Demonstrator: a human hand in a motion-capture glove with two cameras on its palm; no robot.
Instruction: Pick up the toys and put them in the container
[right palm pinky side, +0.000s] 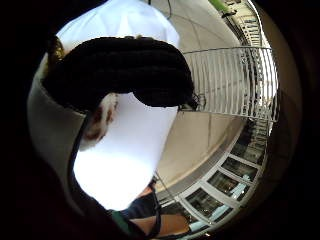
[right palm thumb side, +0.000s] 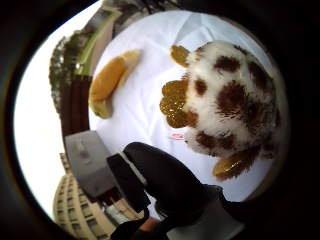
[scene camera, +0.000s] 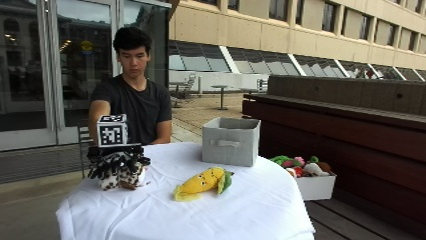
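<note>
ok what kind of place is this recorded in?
Likely an outdoor terrace or courtyard beside a large building: a round table under a white cloth on paving, glass doors behind the person, café tables farther back, and a wooden planter wall alongside.

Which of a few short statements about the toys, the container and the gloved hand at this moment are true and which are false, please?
1. The gloved right hand rests on top of the spotted plush toy, fingers curled over it. True.
2. The yellow plush toy already lies inside the grey container. False: it lies on the white tablecloth, in front of the container.
3. The grey container stands upright on the table. True.
4. The spotted plush toy is lifted clear of the table. False: it stands on the tablecloth.
5. A white bin of toys sits beside the table, off it. True.
</note>
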